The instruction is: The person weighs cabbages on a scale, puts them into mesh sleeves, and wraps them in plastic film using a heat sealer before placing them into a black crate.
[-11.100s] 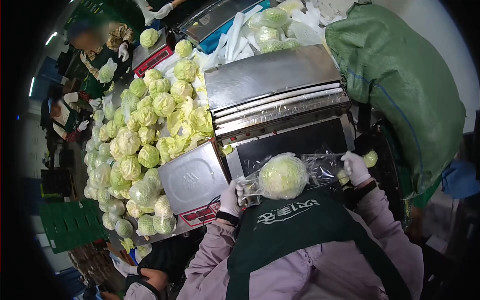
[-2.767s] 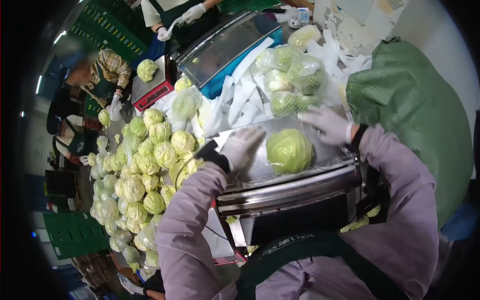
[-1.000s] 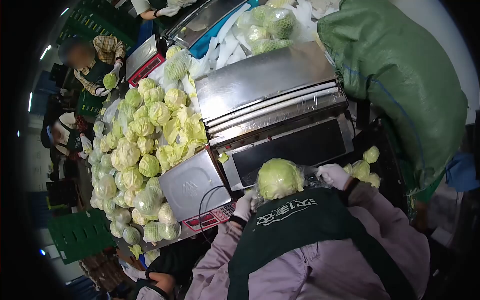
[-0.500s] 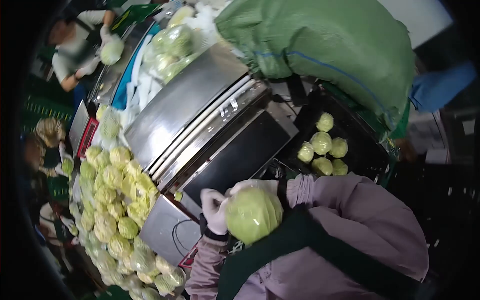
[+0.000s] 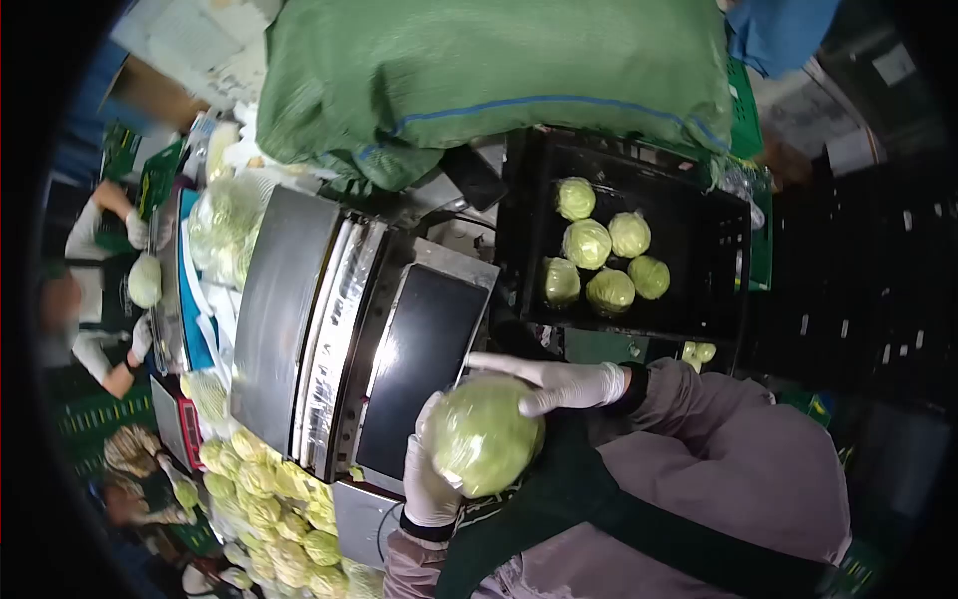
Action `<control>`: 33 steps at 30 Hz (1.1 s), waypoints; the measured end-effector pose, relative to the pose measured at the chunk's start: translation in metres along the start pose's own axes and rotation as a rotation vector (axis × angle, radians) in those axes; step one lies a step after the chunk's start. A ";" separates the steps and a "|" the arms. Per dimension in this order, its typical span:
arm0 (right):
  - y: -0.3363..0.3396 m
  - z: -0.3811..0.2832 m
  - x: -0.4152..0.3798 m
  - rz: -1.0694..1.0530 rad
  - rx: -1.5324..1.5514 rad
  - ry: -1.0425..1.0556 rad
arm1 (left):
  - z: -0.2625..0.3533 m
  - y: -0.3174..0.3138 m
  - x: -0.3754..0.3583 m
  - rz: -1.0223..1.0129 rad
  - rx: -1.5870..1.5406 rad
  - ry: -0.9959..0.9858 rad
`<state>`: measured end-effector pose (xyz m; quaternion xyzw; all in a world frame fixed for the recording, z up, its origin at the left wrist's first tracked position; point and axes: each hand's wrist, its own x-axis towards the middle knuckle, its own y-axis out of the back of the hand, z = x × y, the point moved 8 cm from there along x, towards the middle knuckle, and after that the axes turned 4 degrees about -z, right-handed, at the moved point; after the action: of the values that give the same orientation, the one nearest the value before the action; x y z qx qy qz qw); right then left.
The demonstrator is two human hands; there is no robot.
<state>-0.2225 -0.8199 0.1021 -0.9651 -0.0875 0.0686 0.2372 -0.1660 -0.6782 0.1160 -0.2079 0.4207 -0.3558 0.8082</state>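
Observation:
A round green cabbage (image 5: 485, 437) in shiny clear film is held close to my front, between both hands. My left hand (image 5: 429, 484), in a white glove, cups it from the left side. From the right, my right hand (image 5: 574, 387), also gloved, lies over its upper edge with the thumb pressed on the film. Just beyond the hands is a wrapping machine with a black plate (image 5: 417, 364), a film roll (image 5: 324, 344) and a sloping metal cover (image 5: 279, 319).
Several wrapped cabbages lie in a black crate (image 5: 689, 290) ahead on the right. Behind it rests a large green sack (image 5: 499, 65). Unwrapped cabbages (image 5: 284, 529) are heaped at the lower left. Across the bench a person (image 5: 100, 290) holds a cabbage; others stand further down.
My view has swung toward the right, bringing the crate nearer the middle. My hands have gone from working at the cabbage's far edge to gripping its two sides.

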 end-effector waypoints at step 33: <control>0.498 0.255 -0.427 2.297 -0.093 -0.053 | -0.162 0.026 0.099 0.068 0.538 0.534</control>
<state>-0.6151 -1.2264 -0.3165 -0.4816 0.8366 0.2612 -0.0031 -0.2509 -0.7417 -0.0438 0.1261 0.5146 -0.4681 0.7072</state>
